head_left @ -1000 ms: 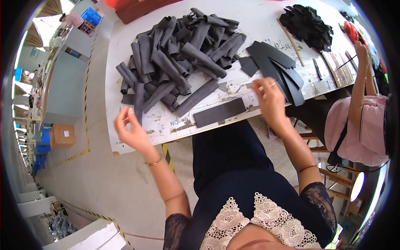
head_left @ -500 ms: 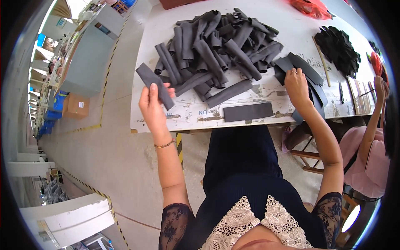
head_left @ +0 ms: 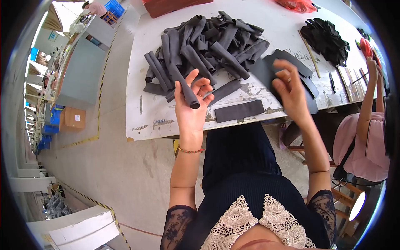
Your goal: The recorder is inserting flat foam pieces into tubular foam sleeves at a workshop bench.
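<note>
A dark grey rolled tube (head_left: 184,88) lies across the palm of my left hand (head_left: 192,110), held between the thumb and the loosely curled fingers, its round end toward me. Behind it is a heap of similar grey tubes (head_left: 196,56) on the white table (head_left: 143,121). My right hand (head_left: 293,93) is over a fanned stack of flat dark grey pieces (head_left: 264,71), with thumb and fingers apart and nothing seen between them. One flat grey strip (head_left: 239,111) lies near the table's front edge, between my hands.
At the right are a pile of black pieces (head_left: 325,41), a thin wooden stick (head_left: 309,52) and a seated person in pink (head_left: 360,141). A red bag (head_left: 296,5) and a brown-red box (head_left: 177,6) stand at the far edge. A cardboard box (head_left: 73,118) is on the floor leftward.
My left hand has turned palm up and moved right; the grey piece in it now shows as a tube with its end toward me. My right hand has lifted off the flat pieces.
</note>
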